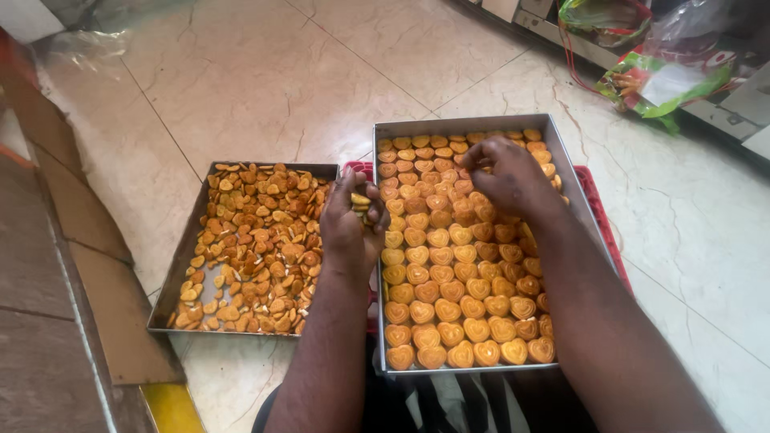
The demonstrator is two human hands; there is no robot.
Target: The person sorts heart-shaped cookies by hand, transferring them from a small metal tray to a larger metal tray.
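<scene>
Two metal trays rest side by side on the tiled floor (265, 72). The right tray (553, 128) holds whole heart-shaped biscuits (449, 309) in rows, its long axis running away from the person; the left tray (172, 281) holds broken pieces (257, 248). The right hand (509, 176), fingers curled down, touches far-row biscuits. The left hand (349, 224), between the trays, grips a few stacked biscuits (361, 200).
</scene>
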